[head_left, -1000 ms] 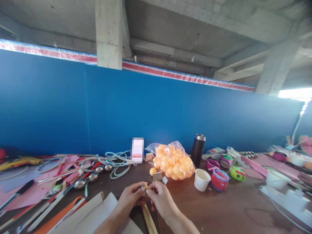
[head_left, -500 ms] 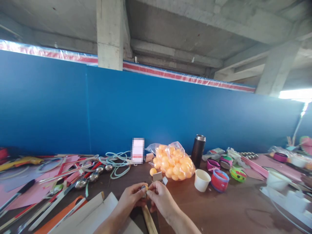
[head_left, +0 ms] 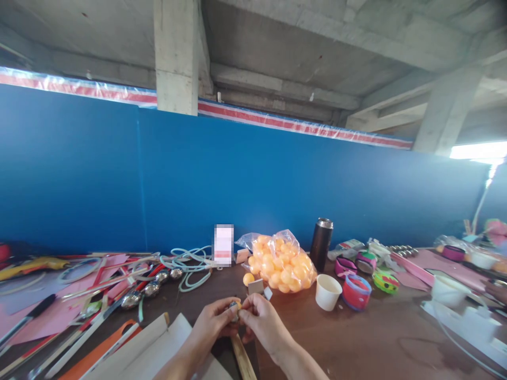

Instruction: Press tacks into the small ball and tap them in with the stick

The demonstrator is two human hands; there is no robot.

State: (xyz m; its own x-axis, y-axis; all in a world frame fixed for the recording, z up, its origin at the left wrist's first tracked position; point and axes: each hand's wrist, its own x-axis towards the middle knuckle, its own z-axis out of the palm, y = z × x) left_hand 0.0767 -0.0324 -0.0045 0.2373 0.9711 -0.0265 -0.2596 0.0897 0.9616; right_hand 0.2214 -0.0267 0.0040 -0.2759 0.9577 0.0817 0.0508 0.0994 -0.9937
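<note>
At the front middle of the head view, my left hand (head_left: 217, 319) is closed in a pinch around a small shiny silver object with a yellowish part (head_left: 235, 306), its kind too small to make out. My right hand (head_left: 262, 320) meets it from the other side, thumb and fingertips pressed together on the same object. Just under both hands runs a flat wooden stick (head_left: 243, 359), slanting toward the front edge; whether it joins the small object is hidden. White and tan card sheets (head_left: 166, 343) lie beneath my left forearm.
Beyond my hands lies a clear bag of orange balls (head_left: 283, 264), one loose ball (head_left: 248, 279) beside it. A paper cup (head_left: 328, 293) and a black flask (head_left: 321, 245) stand to its right. Silver balls (head_left: 152, 287), sticks and a black-handled knife (head_left: 41, 307) clutter the left; a power strip (head_left: 465, 330) lies right.
The view has shifted very slightly. Both hands keep their pinch on the small object, with hardly any visible movement. At the far right edge, part of another person's hand shows more.
</note>
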